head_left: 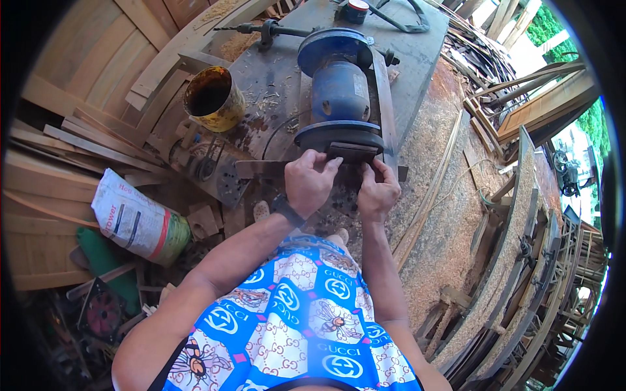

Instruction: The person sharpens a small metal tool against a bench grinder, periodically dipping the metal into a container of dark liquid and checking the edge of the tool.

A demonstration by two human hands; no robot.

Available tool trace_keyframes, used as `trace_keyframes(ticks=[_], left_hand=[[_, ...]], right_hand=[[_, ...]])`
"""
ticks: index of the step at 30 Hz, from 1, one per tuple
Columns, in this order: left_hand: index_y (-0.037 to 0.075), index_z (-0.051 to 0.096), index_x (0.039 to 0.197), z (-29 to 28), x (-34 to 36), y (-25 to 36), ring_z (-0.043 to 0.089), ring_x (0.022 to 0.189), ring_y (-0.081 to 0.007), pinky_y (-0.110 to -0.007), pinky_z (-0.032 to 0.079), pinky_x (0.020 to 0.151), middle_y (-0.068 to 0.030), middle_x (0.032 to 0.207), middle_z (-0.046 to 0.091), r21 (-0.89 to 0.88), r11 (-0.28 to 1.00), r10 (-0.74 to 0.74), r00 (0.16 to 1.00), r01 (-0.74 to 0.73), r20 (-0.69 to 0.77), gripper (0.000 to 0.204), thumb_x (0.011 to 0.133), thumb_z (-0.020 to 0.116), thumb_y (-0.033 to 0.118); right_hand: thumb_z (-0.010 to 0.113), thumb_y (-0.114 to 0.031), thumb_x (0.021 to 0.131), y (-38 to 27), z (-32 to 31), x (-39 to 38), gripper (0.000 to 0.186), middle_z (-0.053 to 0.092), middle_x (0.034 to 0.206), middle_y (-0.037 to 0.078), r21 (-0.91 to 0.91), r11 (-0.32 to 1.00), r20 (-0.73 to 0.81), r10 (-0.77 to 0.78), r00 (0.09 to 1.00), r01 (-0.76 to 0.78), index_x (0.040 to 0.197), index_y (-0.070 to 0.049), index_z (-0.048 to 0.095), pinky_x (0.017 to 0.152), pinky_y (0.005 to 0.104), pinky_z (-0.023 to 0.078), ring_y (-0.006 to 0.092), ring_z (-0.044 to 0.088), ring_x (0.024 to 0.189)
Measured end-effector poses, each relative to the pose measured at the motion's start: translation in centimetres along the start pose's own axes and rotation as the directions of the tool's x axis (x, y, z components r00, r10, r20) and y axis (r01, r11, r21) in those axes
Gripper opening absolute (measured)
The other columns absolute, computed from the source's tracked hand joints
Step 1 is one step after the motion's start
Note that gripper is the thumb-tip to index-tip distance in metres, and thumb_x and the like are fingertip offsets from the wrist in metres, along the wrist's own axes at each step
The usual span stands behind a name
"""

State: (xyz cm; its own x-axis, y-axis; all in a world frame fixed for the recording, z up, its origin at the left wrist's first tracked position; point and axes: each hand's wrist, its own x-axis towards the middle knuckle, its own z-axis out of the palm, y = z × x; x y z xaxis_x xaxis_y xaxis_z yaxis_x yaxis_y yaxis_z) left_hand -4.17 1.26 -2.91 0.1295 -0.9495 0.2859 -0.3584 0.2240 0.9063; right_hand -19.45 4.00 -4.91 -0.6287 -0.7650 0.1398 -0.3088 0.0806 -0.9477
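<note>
A blue bench grinder [340,94] stands on the grey metal table, with a disc wheel at each end of its motor. At its near wheel [306,135], a dark flat rectangular metal piece [352,152], like a blade, lies along the rim. My left hand [308,184] pinches the piece's left end between thumb and fingers. At the other end, the thumb and fingers of my right hand [379,193] are closed on it. Whether the piece touches the wheel is hard to tell. Below my fingers a flat bar [261,170] runs crosswise, partly hidden by my hands.
A yellow, stained bucket [229,112] stands left of the grinder. A long drill bit [238,28] sticks out at the far left. A small dark can [356,11] is on the table's [417,49] far side. Left lies a white sack [134,212]; sawdust and planks spread right.
</note>
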Motion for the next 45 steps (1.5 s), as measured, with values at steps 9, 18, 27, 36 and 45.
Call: trace_keyframes(ticks=[9, 18, 27, 36, 45], left_hand=[[-0.005, 0.076, 0.09, 0.4, 0.3, 0.5, 0.076, 0.067, -0.0153, -0.032, 0.058, 0.062, -0.0154, 0.076, 0.079, -0.011, 1.0, -0.015, 1.0, 0.015, 0.004, 0.025, 0.09, 0.091, 0.015], [-0.004, 0.075, 0.093, 0.7, 0.2, 0.8, 0.08, 0.074, -0.031, -0.04, 0.061, 0.068, -0.0215, 0.082, 0.078, -0.024, 0.997, -0.069, 0.996, 0.071, 0.048, 0.029, 0.09, 0.09, 0.022], [-0.004, 0.078, 0.09, 0.9, 0.5, 0.7, 0.077, 0.067, -0.0148, -0.032, 0.057, 0.06, -0.0147, 0.075, 0.079, 0.04, 0.999, 0.025, 0.998, -0.027, 0.054, 0.023, 0.09, 0.091, 0.015], [-0.005, 0.078, 0.09, 1.0, 0.5, 0.4, 0.076, 0.065, -0.0168, -0.032, 0.056, 0.059, -0.0164, 0.076, 0.078, 0.052, 0.996, 0.073, 0.996, -0.076, 0.06, 0.024, 0.09, 0.091, 0.015], [-0.005, 0.078, 0.089, 1.3, 0.6, 0.2, 0.074, 0.063, -0.0157, -0.032, 0.055, 0.058, -0.0155, 0.073, 0.077, 0.05, 0.994, 0.097, 0.994, -0.1, 0.058, 0.023, 0.09, 0.091, 0.014]], right_hand=[[0.08, -0.007, 0.095, -0.8, -0.2, 0.2, 0.025, 0.082, 0.108, 0.02, -0.054, 0.998, -0.029, -0.026, 0.999, 0.024, 0.116, 0.006, 0.08, 0.09, 0.0383, 0.061, 0.0279, 0.079, 0.098], [0.08, -0.005, 0.094, 0.7, -0.3, 0.7, 0.025, 0.082, 0.107, 0.021, -0.024, 1.0, -0.035, -0.01, 0.999, 0.009, 0.116, 0.007, 0.079, 0.09, 0.0385, 0.061, 0.0285, 0.079, 0.098], [0.08, -0.006, 0.094, 1.0, -0.6, 0.9, 0.024, 0.081, 0.106, 0.022, -0.008, 1.0, -0.038, -0.001, 0.999, 0.001, 0.114, 0.007, 0.08, 0.089, 0.0393, 0.061, 0.0297, 0.079, 0.096], [0.08, -0.007, 0.094, 1.2, -0.6, 0.9, 0.024, 0.081, 0.104, 0.021, -0.015, 0.999, -0.03, 0.033, 0.999, -0.034, 0.114, 0.007, 0.08, 0.088, 0.039, 0.061, 0.0288, 0.079, 0.096], [0.079, -0.006, 0.094, 1.7, -0.6, 1.0, 0.022, 0.082, 0.104, 0.019, -0.028, 0.997, -0.025, 0.073, 0.997, -0.074, 0.113, 0.006, 0.081, 0.085, 0.0387, 0.061, 0.0281, 0.08, 0.092]])
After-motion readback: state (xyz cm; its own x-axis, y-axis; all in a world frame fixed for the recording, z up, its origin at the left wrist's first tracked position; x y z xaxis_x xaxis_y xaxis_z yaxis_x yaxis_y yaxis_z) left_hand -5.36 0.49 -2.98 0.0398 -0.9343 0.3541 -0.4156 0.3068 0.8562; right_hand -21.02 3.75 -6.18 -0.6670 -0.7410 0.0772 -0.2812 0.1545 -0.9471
